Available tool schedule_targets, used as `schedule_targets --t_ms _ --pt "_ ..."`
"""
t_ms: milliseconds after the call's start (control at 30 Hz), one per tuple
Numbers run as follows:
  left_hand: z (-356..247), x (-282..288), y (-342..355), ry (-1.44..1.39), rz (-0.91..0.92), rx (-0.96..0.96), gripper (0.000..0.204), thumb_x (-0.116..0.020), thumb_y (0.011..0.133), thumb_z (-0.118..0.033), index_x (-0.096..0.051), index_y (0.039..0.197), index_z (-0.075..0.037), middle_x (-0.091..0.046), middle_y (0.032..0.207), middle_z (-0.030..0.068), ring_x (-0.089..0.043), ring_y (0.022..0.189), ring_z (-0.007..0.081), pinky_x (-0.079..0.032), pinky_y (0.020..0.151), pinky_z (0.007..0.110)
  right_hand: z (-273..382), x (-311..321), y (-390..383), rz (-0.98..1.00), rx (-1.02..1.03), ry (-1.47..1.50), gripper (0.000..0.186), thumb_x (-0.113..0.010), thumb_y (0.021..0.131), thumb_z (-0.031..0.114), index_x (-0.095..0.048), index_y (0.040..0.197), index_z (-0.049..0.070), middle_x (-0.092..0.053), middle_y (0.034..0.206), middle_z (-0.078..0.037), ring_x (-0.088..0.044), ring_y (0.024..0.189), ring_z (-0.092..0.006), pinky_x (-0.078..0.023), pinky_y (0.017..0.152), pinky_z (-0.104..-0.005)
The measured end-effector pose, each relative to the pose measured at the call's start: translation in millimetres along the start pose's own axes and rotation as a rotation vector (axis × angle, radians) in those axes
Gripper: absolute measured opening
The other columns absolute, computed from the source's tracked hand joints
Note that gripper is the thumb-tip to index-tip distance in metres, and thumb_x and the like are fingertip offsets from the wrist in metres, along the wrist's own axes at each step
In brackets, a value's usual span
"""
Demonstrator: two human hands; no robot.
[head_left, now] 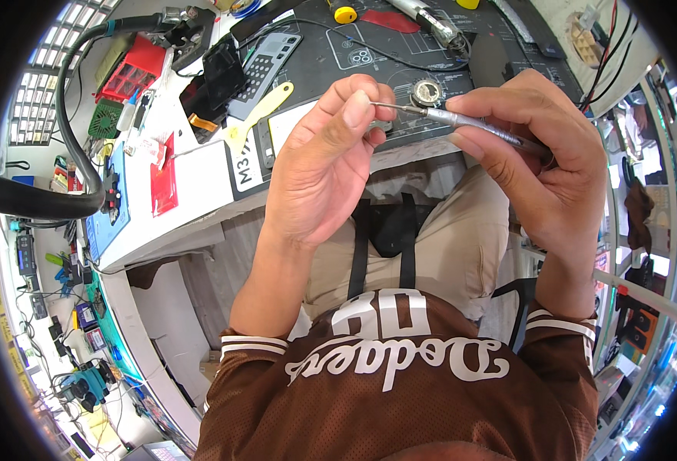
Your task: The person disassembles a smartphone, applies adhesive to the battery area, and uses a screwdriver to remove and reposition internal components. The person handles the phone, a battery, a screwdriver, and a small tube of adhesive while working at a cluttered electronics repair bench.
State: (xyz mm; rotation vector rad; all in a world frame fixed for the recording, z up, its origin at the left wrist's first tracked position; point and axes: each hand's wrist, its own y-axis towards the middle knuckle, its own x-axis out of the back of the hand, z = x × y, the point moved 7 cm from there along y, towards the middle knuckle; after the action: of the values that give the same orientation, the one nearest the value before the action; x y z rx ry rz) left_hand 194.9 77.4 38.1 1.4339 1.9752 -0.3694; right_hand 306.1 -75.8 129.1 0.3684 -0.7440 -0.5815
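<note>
Above the bench's front edge, my right hand (542,150) grips a slim silver precision screwdriver (461,120) between thumb and fingers. Its thin shaft points left and reaches the fingertips of my left hand (327,150). The left thumb and forefinger are pressed together around the tip, the other fingers curled. Whether a small part sits between them is hidden. Just behind the screwdriver lies a round metal tin (427,93) on the dark work mat (323,73).
Left of my hands are a yellow brush (257,115), a grey phone-shaped plate with holes (265,73) and a red packet (164,177). A thick black flexible arm (65,100) curves over the bench's left side. A black cable (354,42) crosses the mat. Shelves (653,192) stand at right.
</note>
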Motion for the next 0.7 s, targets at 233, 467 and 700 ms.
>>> schedule_targets --t_ms 233,467,700 --pt "-1.7 -1.3 -4.5 -0.047 0.045 -0.024 0.024 -0.069 0.106 -0.031 -0.066 0.121 -0.013 -0.061 0.118 -0.0025 -0.054 0.113 0.0068 -0.036 0.097 0.026 10.2 -5.5 1.1 -0.015 -0.007 -0.009 0.023 -0.082 0.086 -0.003 -0.078 0.109 -0.004 -0.07 0.092 -0.006 -0.057 0.078 -0.0123 -0.041 0.067 -0.0243" --pt "-2.6 1.3 -8.3 -0.062 0.01 -0.065 0.028 -0.069 0.106 -0.032 -0.064 0.127 -0.014 -0.062 0.119 -0.0029 -0.055 0.114 0.0064 -0.035 0.098 0.027 14.3 -13.1 0.9 -0.06 -0.073 0.014 0.024 -0.083 0.087 -0.003 -0.079 0.11 -0.002 -0.065 0.089 -0.003 -0.053 0.076 -0.0069 -0.035 0.063 -0.022" --pt "-7.4 -0.2 -8.1 -0.053 -0.031 -0.115 0.028 -0.069 0.107 -0.032 -0.063 0.128 -0.014 -0.063 0.12 -0.0036 -0.057 0.113 0.006 -0.037 0.098 0.027 17.1 -13.9 2.1 -0.049 -0.061 -0.018 0.021 -0.081 0.09 -0.001 -0.079 0.111 -0.002 -0.065 0.089 -0.001 -0.049 0.074 -0.0059 -0.032 0.061 -0.022"
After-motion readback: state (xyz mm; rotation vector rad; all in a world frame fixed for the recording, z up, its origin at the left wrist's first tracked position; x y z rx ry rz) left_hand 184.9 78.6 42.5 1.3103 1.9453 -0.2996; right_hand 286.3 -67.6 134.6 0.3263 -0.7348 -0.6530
